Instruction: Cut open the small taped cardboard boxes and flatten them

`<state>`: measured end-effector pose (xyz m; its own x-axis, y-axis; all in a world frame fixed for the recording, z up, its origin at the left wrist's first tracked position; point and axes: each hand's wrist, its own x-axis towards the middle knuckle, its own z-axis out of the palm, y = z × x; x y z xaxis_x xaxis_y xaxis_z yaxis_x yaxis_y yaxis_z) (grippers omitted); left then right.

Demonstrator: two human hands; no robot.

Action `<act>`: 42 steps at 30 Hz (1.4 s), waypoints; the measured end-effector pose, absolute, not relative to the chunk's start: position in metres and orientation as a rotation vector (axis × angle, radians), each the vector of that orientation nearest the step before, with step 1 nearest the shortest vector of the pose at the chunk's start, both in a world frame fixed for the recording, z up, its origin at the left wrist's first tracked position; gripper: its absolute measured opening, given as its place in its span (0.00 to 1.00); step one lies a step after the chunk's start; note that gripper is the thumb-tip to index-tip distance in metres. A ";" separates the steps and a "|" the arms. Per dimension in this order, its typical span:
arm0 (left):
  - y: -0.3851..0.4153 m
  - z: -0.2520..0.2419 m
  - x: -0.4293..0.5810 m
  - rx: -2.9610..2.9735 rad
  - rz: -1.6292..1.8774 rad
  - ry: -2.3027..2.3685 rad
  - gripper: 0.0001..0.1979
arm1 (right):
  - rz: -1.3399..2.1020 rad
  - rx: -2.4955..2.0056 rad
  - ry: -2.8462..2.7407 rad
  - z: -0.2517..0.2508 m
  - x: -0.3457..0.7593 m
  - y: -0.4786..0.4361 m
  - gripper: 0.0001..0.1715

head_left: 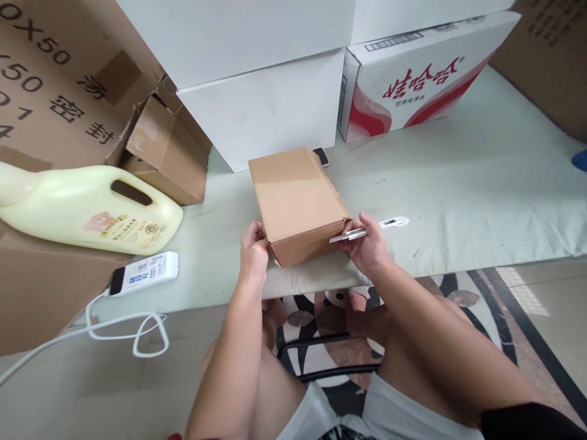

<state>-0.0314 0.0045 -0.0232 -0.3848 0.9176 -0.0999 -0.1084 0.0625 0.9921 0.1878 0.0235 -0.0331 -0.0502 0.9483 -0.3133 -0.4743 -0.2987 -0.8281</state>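
Observation:
A brown cardboard box [298, 192] sits tilted near the front edge of the table, its near side facing me. My left hand [255, 253] grips the box's near left corner, fingers closed around the edge. At the near right corner is my right hand [367, 244], closed on a white utility knife [387, 223] whose metal end points left across the box's side. Some of the right fingers also touch the box; their tips are partly hidden. A dark phone-like object [321, 157] shows partly behind the box.
White cartons [270, 110] and a red-and-white carton [413, 79] stand at the back. To the left are an opened cardboard box [172, 146], a pale yellow jug [92, 208] and a white power strip [147, 273] with its cable [151, 342]. A green cloth [481, 195] covers the table.

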 end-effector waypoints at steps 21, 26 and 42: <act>0.003 -0.019 -0.028 0.808 1.461 1.470 0.10 | 1.600 -1.076 -0.630 -0.033 0.188 0.024 0.29; 0.004 -0.019 -0.027 0.785 1.470 1.470 0.10 | 1.596 -1.085 -0.637 -0.034 0.188 0.024 0.30; 0.002 -0.017 -0.028 0.823 1.447 1.474 0.07 | 1.591 -1.092 -0.673 -0.033 0.188 0.023 0.33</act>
<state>-0.0280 0.0017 -0.0174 -0.3874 0.9113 -0.1395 -0.1229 0.0989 0.9875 0.1876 0.0232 -0.0333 -0.0398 0.9492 -0.3122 -0.4369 -0.2976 -0.8489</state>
